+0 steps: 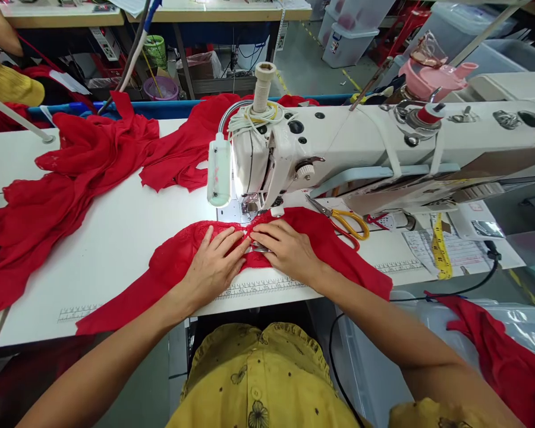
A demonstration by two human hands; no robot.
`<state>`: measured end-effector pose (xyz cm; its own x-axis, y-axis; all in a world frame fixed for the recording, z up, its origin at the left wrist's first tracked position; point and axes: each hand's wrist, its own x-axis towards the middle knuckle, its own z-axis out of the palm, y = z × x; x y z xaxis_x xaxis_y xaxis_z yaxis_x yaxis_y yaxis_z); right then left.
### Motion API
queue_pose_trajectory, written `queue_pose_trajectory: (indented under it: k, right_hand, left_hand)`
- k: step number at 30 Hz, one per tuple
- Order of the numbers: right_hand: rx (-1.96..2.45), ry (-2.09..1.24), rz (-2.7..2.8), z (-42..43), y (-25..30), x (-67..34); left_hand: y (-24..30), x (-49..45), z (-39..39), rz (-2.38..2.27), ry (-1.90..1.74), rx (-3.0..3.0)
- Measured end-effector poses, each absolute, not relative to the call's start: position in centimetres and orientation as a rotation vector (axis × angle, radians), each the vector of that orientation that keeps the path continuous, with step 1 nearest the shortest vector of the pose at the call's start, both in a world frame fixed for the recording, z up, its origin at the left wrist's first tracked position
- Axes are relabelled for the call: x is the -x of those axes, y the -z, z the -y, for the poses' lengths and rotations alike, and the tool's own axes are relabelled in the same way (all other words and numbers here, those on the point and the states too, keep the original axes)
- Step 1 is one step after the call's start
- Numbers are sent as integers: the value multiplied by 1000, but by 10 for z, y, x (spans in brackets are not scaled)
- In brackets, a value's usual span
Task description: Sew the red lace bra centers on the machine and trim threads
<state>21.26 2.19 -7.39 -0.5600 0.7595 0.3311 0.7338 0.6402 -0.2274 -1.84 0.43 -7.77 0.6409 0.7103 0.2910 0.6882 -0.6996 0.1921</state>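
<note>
A red garment piece (173, 252) with lace at its middle lies spread in front of the sewing machine's needle and presser foot (251, 208). My left hand (217, 261) rests flat on it, fingers stretched toward the lace. From the other side my right hand (289, 246) presses on the cloth, its fingers bent and their tips close to the left ones. Small metal thread snips (259, 247) stick out from under the right hand; their handle is hidden. The lit lamp (219, 172) hangs just left of the needle.
More red fabric (89, 154) is heaped on the left of the white table (129, 238). Yellow-handled scissors (350, 223), a tape measure (441, 249) and papers lie at right. Red cloth (503, 351) hangs over a plastic bin. Another person's arm (0, 30) shows at upper left.
</note>
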Motion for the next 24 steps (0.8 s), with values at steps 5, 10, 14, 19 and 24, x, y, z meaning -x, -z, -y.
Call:
queue_pose_trajectory:
  k: [5, 10, 14, 19, 24]
  right_hand:
    - [1189, -169, 2366, -25, 76, -212]
    - [1099, -170, 2387, -28, 76, -209]
    - [1116, -193, 2393, -28, 79, -212]
    - [996, -222, 2360, -28, 75, -214]
    - [1044, -215, 2443, -30, 74, -211]
  left_hand:
    - [76, 21, -7, -1161, -496, -2795]
    - [77, 23, -8, -1164, -461, -2797]
    - [76, 26, -8, -1139, -497, -2778]
    - [65, 19, -11, -1149, -666, -2585]
    - [71, 14, -17, -1235, -766, -2526]
